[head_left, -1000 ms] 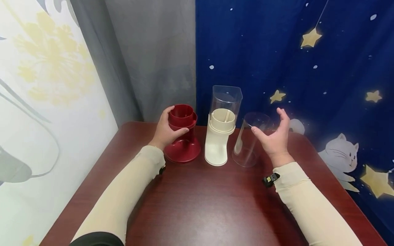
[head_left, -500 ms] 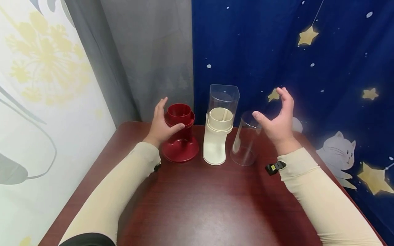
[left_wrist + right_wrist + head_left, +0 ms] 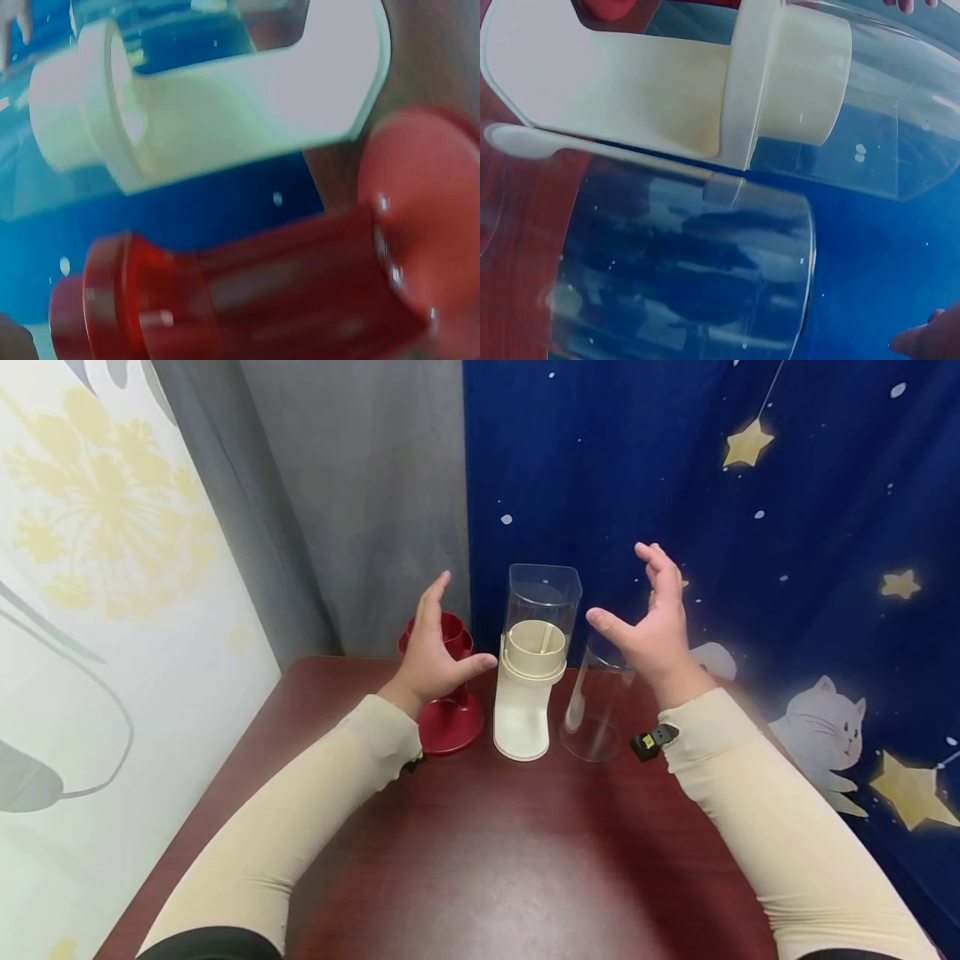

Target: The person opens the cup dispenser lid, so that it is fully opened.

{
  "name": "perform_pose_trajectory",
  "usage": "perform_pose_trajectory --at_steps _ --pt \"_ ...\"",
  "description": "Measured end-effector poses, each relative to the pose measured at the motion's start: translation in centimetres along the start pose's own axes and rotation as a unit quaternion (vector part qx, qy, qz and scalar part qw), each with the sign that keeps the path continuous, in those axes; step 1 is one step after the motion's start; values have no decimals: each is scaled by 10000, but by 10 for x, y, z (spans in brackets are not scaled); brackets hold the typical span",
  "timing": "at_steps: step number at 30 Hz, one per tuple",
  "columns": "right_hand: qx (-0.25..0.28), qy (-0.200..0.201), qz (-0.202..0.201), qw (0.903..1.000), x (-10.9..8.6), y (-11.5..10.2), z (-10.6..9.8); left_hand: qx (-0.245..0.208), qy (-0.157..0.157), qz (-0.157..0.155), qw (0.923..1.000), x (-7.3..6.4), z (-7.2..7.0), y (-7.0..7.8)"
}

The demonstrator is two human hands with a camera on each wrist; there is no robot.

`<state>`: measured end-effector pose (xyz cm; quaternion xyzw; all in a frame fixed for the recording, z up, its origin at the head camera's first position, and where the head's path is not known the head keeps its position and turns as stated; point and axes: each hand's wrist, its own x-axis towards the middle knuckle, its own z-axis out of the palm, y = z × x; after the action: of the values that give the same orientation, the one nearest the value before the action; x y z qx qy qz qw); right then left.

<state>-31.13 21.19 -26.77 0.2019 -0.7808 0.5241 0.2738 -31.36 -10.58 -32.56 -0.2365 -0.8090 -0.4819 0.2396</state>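
In the head view my left hand (image 3: pixel 435 660) is held in the air with spread fingers, overlapping the red plastic stand (image 3: pixel 452 728). Its thumb reaches toward the cream plastic stand (image 3: pixel 521 723). My right hand (image 3: pixel 658 631), fingers apart and bent slightly, hovers above and to the right of a clear cylinder (image 3: pixel 591 727). Both hands hold nothing. The left wrist view shows the cream stand (image 3: pixel 225 105) beside the red stand (image 3: pixel 300 292). In the right wrist view the clear cylinder (image 3: pixel 682 255) fills the lower part, alongside the cream stand (image 3: pixel 652 90).
A clear, square-cornered container (image 3: pixel 543 583) rises behind the cream stand's collar. All the pieces stand near the back edge of a dark red-brown table (image 3: pixel 480 860). Behind are a grey curtain (image 3: pixel 367 485) and a blue starry curtain (image 3: pixel 600 468).
My left hand has left the red stand's side and moved right across its front. My right hand has risen away from the clear cylinder, then shifted left. The stands and cylinder stay put.
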Motion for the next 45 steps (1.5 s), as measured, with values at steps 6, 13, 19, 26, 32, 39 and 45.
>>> perform_pose_trajectory --at_steps 6,13,19,26,32,39,45 --pt "170 -377 187 9990 4 -5 11 -478 -425 -109 9979 -4 23 8" --pt "42 -817 264 9963 13 0 24 -544 -771 -610 9937 -7 45 9" --pt "-305 -1283 286 9908 22 2 30 -679 -891 -930 9893 -7 61 10" --pt "-580 -1517 280 9863 28 5 37 -546 -877 -1272 9865 -4 71 1" --pt "-800 -1712 434 9810 30 8 44 -635 -925 -1503 9823 -2 79 -9" --pt "-625 -1786 571 9803 28 14 51 -779 -888 -1453 9823 1 88 -21" --pt "-281 -1758 721 9814 24 19 53 -904 -848 -1545 9802 2 94 -31"
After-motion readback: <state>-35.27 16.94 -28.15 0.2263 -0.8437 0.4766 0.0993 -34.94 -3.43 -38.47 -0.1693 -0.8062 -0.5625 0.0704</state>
